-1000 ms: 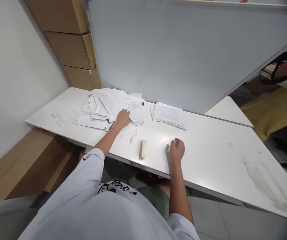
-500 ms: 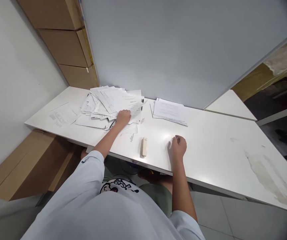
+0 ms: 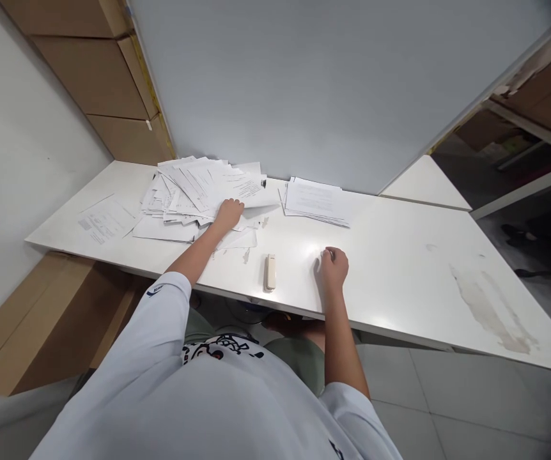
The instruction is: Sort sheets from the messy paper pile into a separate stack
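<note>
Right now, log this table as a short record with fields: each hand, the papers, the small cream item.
Left hand: on a bent sheet at the messy pile; grip unclear
Right hand: curled, over the white table; contact unclear
Papers: messy pile left, neater stack right of it, flat paper far left
Cream item: probably a stapler, near table's front edge

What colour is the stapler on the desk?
The stapler is cream, best seen in the head view.
</note>
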{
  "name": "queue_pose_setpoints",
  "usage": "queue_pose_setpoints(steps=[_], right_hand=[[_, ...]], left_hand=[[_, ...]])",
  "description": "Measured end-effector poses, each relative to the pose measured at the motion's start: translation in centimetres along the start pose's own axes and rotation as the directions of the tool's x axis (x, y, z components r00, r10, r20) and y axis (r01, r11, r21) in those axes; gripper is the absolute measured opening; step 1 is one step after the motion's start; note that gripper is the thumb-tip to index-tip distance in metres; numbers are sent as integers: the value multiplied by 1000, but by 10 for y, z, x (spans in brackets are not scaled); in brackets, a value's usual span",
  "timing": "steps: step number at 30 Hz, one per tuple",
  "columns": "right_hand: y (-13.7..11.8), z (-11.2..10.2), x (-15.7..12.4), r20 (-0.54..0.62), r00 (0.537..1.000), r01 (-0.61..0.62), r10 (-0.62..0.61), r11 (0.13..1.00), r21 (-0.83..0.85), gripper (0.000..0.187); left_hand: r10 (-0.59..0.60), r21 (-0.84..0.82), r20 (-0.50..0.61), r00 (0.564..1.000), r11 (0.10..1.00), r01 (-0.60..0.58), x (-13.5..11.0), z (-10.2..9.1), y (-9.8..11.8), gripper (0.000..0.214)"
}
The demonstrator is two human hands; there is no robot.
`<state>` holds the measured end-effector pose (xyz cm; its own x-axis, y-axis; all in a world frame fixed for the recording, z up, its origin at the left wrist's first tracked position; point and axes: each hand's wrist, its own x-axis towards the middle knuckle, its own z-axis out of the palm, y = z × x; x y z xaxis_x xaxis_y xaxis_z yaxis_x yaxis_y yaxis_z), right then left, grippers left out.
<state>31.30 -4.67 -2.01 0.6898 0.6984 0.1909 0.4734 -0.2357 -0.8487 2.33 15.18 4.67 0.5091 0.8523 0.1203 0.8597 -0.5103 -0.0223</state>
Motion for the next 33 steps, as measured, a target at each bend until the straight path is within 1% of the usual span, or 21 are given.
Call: queue_pose_setpoints(steps=[3, 8, 18, 22, 25, 31, 32, 33], right_hand=[[0, 0, 1, -1, 1000, 5, -5, 1000, -1, 34], [0, 0, 2, -7, 1000, 1, -1, 1000, -4, 32], [0, -3, 6, -30, 999, 32, -34, 998, -47, 28], [1, -4, 8, -36, 999, 36, -38, 998, -46, 25], [3, -4, 10, -37, 998, 40, -41, 998, -46, 23], [4, -4, 12, -59, 996, 64, -69, 995, -73, 21], [4, -4, 12, -62, 996, 66, -70, 996, -68, 20], [4, -5, 12, -65, 995, 66, -70, 996, -62, 19]], left_hand=[[12, 17, 6, 1000, 1000, -12, 0, -2, -1, 31], [14, 60, 14, 1000, 998, -15, 1, -6, 3, 28], [12, 82, 102, 995, 996, -21, 12, -8, 17, 30], [2, 43, 111, 994, 999, -7, 14, -9, 18, 35], [-15, 14, 131, 991, 1000, 14, 16, -12, 18, 34], [-60, -26, 223, 973, 997, 68, 24, -18, 21, 40], [-62, -39, 241, 968, 997, 74, 26, -18, 21, 41], [-39, -63, 270, 962, 996, 58, 28, -18, 22, 42]])
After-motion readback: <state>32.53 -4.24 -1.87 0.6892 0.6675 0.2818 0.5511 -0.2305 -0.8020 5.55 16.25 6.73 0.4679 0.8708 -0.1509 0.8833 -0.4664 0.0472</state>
